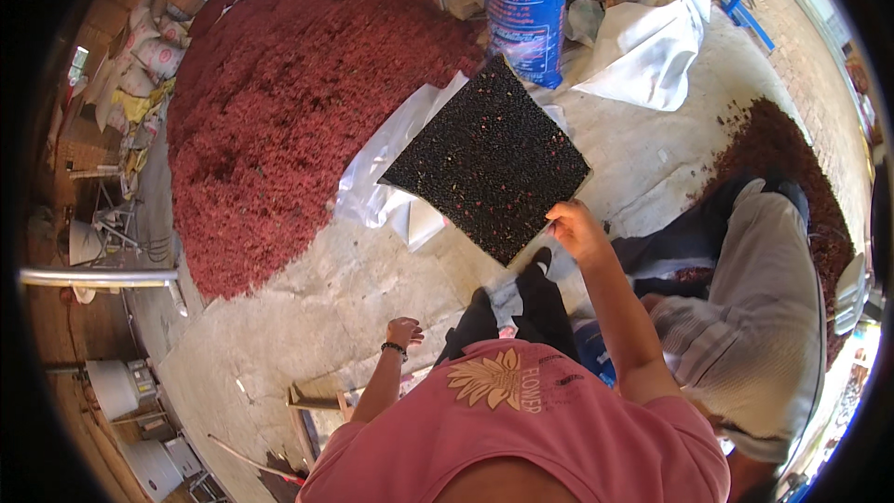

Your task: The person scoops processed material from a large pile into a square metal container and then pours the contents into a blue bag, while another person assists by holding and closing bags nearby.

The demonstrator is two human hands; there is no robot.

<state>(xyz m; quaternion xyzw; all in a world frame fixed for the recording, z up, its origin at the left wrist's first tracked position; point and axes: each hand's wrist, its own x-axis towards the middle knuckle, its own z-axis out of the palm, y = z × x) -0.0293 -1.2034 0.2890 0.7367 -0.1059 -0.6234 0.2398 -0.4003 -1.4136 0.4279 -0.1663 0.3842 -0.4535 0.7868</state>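
A square-mouthed container point(384, 183) in front of me is filled with small black seeds point(489, 163) flecked with red bits. Its sides are mostly hidden, and white plastic sheeting point(368, 188) shows along its left edge. At the near right edge of the seeds is my right hand point(579, 231), its thumb and fingers pinched together; what is between them, if anything, is too small to make out. My left hand point(405, 333), with a dark bracelet at the wrist, hangs in the air off to the left, fingers loosely apart and holding nothing.
A big heap of red husks point(279, 102) spreads over the floor at the left. Behind the seeds stands a blue printed sack point(528, 14), with a white sack point(652, 47) beside it. Another person point(759, 307) is close on my right, by a brown-red pile point(773, 149).
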